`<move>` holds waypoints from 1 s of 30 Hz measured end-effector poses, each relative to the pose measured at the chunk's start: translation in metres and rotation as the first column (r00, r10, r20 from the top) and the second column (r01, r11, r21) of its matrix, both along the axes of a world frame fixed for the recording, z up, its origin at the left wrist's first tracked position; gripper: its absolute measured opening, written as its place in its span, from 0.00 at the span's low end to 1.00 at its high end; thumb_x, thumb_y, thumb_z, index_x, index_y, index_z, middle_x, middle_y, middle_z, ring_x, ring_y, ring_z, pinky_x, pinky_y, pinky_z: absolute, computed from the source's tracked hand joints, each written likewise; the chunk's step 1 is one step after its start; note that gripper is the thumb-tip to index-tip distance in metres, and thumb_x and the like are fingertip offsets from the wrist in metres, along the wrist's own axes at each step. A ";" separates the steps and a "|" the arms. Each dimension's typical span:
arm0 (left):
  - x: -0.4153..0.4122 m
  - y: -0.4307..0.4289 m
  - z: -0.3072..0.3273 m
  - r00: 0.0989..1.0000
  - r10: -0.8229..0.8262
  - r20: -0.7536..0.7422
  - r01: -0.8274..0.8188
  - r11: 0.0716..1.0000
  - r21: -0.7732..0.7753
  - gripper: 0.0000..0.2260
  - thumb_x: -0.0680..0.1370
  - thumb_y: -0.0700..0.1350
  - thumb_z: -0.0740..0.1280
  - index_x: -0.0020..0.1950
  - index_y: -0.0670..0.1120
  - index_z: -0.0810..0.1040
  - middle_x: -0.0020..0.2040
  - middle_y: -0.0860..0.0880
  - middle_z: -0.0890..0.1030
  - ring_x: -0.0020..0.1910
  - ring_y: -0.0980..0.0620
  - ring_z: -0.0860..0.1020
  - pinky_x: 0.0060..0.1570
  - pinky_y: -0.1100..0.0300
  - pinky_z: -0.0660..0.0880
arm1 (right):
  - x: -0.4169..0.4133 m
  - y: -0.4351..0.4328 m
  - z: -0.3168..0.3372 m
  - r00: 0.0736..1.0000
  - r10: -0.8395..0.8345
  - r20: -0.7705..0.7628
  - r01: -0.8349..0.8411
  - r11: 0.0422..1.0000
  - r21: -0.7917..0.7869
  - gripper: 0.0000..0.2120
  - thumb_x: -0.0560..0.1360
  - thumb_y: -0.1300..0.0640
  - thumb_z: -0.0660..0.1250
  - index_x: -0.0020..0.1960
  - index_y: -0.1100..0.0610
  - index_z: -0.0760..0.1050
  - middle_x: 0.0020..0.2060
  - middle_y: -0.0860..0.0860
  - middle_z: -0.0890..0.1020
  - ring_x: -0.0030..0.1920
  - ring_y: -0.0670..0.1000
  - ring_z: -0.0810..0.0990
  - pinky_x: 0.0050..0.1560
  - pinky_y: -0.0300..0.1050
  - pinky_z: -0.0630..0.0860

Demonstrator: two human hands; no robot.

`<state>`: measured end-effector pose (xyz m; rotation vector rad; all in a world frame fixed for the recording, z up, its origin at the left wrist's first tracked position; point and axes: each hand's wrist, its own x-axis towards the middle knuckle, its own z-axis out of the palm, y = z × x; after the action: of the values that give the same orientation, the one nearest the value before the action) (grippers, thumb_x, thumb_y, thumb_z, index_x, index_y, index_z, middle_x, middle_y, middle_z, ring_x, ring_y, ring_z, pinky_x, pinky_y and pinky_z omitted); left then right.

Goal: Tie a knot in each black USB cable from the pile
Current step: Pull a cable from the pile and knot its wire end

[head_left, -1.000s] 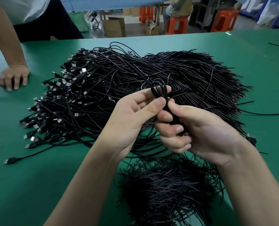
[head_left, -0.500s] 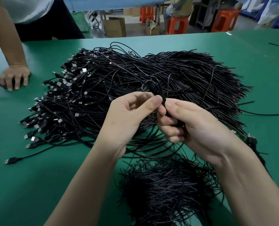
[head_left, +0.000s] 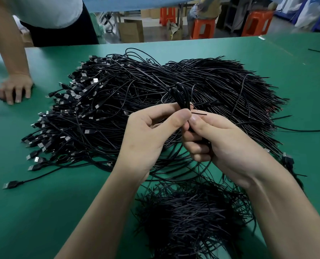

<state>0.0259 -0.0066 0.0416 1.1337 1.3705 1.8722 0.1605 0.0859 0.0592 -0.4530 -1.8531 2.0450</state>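
A large pile of black USB cables (head_left: pixel 136 101) lies on the green table (head_left: pixel 43 212), plugs at the left, bare ends fanning right. Over its near edge I hold one black cable (head_left: pixel 181 98) folded into a small coil that sticks up between my hands. My left hand (head_left: pixel 148 139) pinches the coil between thumb and forefinger. My right hand (head_left: pixel 222 144) grips the same coil from the right, its lower part hidden in my fingers. A short free end (head_left: pixel 199 113) pokes out to the right above my right forefinger.
A smaller heap of black cables (head_left: pixel 191 217) lies close to me under my wrists. Another person stands at the far left, a hand (head_left: pixel 14 88) resting on the table. A loose USB plug (head_left: pixel 10 184) lies at the left. Orange stools and boxes stand beyond the table.
The coil's loop has grown a little taller above my fingers. My left thumb and forefinger have closed tighter on it, and a short cable end now shows at the right.
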 end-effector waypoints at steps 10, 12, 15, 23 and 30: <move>-0.002 0.000 0.000 0.995 -0.004 -0.103 0.003 1.000 -0.009 0.13 0.80 0.48 0.71 0.35 0.51 0.83 0.43 0.40 0.85 0.52 0.48 0.86 0.56 0.58 0.79 | 0.001 0.004 -0.005 0.988 0.142 -0.067 -0.153 0.967 -0.203 0.13 0.83 0.51 0.60 0.42 0.51 0.76 0.33 0.47 0.64 0.30 0.45 0.61 0.27 0.35 0.61; -0.001 0.000 -0.001 0.996 0.002 -0.091 -0.003 1.000 -0.011 0.13 0.80 0.49 0.71 0.34 0.51 0.82 0.45 0.38 0.86 0.51 0.49 0.86 0.54 0.54 0.80 | 0.000 0.003 -0.006 0.987 0.139 -0.081 -0.153 0.965 -0.213 0.13 0.83 0.51 0.60 0.43 0.52 0.77 0.32 0.48 0.66 0.29 0.45 0.63 0.27 0.36 0.62; 0.000 0.000 -0.002 0.998 0.019 -0.055 -0.021 0.999 -0.040 0.09 0.79 0.50 0.72 0.41 0.49 0.86 0.37 0.44 0.84 0.40 0.45 0.85 0.44 0.45 0.81 | 0.003 0.003 -0.005 0.988 0.137 -0.070 -0.146 0.979 -0.145 0.14 0.83 0.53 0.59 0.43 0.57 0.77 0.32 0.51 0.72 0.29 0.47 0.68 0.28 0.38 0.66; -0.008 -0.005 0.000 0.996 0.033 -0.083 -0.043 0.991 -0.124 0.11 0.78 0.53 0.73 0.46 0.45 0.87 0.44 0.33 0.84 0.41 0.35 0.80 0.46 0.31 0.77 | 0.006 0.011 0.001 0.929 -0.329 -0.168 0.359 0.695 0.623 0.15 0.75 0.51 0.73 0.61 0.50 0.77 0.49 0.44 0.83 0.49 0.48 0.83 0.45 0.44 0.81; -0.011 -0.006 -0.002 0.992 -0.124 -0.002 0.118 0.951 -0.286 0.12 0.79 0.51 0.72 0.42 0.45 0.85 0.40 0.45 0.81 0.40 0.50 0.77 0.44 0.51 0.75 | 0.008 0.012 0.001 0.914 -0.215 -0.344 0.405 0.468 0.785 0.02 0.77 0.57 0.75 0.49 0.55 0.83 0.44 0.44 0.84 0.47 0.48 0.83 0.42 0.47 0.78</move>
<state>0.0153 -0.0124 0.0396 1.0641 1.4904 1.5221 0.1687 0.0974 0.0607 -0.2537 -2.1496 0.7086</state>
